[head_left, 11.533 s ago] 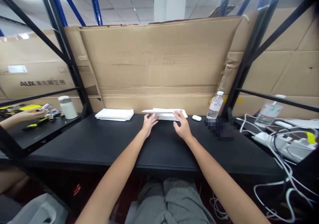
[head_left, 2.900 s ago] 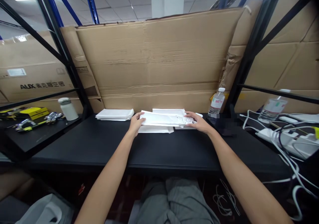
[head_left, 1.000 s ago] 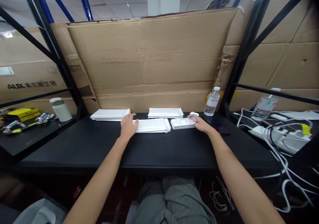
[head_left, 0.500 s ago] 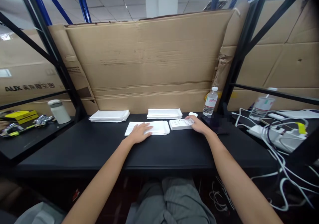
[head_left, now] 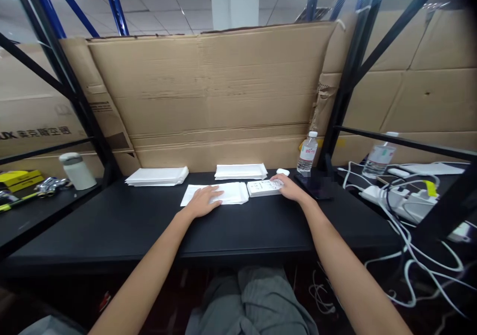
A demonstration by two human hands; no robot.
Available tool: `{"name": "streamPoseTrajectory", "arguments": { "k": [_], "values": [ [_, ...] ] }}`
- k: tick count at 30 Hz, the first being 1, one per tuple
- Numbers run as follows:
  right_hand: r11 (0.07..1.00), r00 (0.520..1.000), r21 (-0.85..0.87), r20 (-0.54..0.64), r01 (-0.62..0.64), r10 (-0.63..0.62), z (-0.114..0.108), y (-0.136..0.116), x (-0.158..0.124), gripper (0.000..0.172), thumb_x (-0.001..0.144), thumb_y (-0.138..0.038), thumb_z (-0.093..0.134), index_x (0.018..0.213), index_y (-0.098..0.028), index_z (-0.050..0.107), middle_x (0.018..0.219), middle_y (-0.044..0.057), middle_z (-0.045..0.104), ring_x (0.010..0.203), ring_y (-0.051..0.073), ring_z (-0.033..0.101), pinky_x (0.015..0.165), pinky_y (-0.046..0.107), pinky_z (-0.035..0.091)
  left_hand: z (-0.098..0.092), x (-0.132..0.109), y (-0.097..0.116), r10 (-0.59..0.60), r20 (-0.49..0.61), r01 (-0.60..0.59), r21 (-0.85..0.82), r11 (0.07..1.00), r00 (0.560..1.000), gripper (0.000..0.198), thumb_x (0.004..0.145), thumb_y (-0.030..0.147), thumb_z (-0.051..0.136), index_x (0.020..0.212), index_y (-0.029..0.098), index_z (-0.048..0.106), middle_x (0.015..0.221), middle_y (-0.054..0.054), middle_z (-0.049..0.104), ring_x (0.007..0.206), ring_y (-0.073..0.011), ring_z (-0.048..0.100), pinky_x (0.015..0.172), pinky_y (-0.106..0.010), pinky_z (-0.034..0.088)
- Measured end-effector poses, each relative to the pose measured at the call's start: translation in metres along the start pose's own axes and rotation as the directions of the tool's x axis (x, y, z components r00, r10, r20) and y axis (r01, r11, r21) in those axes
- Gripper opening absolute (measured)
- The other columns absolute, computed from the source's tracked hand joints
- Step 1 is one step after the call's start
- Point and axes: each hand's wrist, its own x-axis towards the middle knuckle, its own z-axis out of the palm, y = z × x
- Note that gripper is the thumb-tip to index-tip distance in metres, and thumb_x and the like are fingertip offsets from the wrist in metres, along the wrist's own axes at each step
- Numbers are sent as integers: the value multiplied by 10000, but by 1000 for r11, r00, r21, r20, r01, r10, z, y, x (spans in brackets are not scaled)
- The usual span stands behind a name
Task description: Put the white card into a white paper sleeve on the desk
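Note:
My left hand (head_left: 203,201) lies flat, fingers stretched out, on a white stack of flat paper bags (head_left: 230,194) in the middle of the black table (head_left: 149,220). My right hand (head_left: 288,188) rests with its fingers on the right end of a small white printed pack (head_left: 263,187) just right of that stack. A second white stack (head_left: 241,171) sits behind them by the cardboard wall. A third white stack (head_left: 156,176) lies further left.
A water bottle (head_left: 307,153) and a small white object (head_left: 282,172) stand at the back right beside a dark phone (head_left: 315,186). White cables and a power strip (head_left: 402,201) crowd the right shelf. A white cup (head_left: 77,171) and yellow tools (head_left: 17,178) sit at left.
The stack I held between both hands 2.9 s ago now lies on the table in two parts. In the last second my left hand slid right onto the paper stack; my right hand stayed on the pack.

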Motion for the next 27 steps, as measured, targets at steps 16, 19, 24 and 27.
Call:
{"name": "streamPoseTrajectory", "arguments": {
  "k": [16, 19, 24, 27],
  "values": [
    [999, 999, -30, 3, -32, 32, 4, -1, 1, 491, 596, -60, 478, 1035, -214, 632, 1135, 68, 586, 1076, 249, 544, 1010, 394, 375, -5, -2, 4, -14, 122, -13, 219, 976, 992, 511, 895, 576, 402, 1347, 358, 499, 1484, 5, 390, 1373, -278, 325, 1139, -474, 215],
    [999, 999, -40, 0, -32, 32, 4, -3, 1, 477, 602, -68, 489, 1032, -216, 632, 1134, 69, 585, 1074, 249, 541, 1013, 393, 372, -4, -2, 5, -10, 115, -15, 215, 976, 993, 507, 903, 560, 398, 1351, 344, 497, 1488, -7, 383, 1372, -287, 322, 1136, -485, 210],
    [998, 999, -52, 5, -39, 39, 3, -5, 1, 454, 623, -77, 501, 1037, -215, 627, 1143, 72, 580, 1070, 247, 542, 1010, 388, 376, -3, -2, 5, -6, 101, -16, 221, 975, 995, 509, 899, 569, 404, 1342, 340, 508, 1475, -7, 404, 1362, -279, 339, 1136, -475, 218],
    [997, 999, -63, 12, -46, 47, 4, -5, 2, 458, 626, -82, 503, 1047, -214, 625, 1145, 73, 574, 1069, 247, 544, 1011, 390, 377, -3, -1, 6, -9, 101, -14, 221, 975, 995, 510, 900, 571, 397, 1350, 351, 496, 1479, -1, 397, 1366, -277, 334, 1134, -480, 221]
  ]
}}
